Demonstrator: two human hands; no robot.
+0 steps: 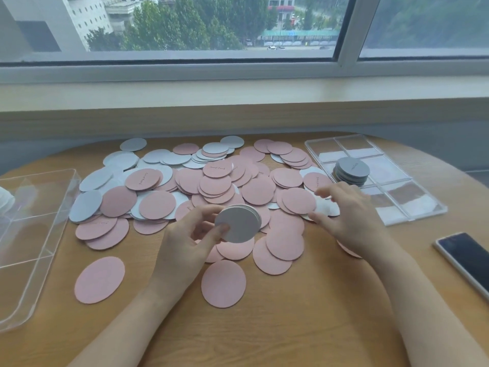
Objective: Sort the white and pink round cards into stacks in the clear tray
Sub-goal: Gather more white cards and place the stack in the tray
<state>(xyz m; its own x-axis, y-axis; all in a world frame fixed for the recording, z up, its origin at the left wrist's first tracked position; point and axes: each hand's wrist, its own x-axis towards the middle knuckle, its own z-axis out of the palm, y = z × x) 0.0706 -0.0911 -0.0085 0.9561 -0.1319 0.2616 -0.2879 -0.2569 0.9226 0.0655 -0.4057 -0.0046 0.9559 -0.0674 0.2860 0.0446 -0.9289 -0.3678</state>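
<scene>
A wide heap of pink round cards [258, 192] and white round cards [87, 205] covers the middle of the wooden table. My left hand [185, 239] holds a small stack of white cards [239, 223] upright above the heap. My right hand [349, 215] hovers over the heap's right side, fingers spread and curled over a white card [326, 207]; it is blurred. The clear tray [397, 178] with several compartments lies at the right, and a stack of white cards [352, 169] sits in one middle compartment.
A clear plastic lid or box [31, 234] lies at the left table edge. A dark phone [468, 258] rests at the right front. Two loose pink cards [100, 279] [223, 283] lie near me. A window sill runs behind the table.
</scene>
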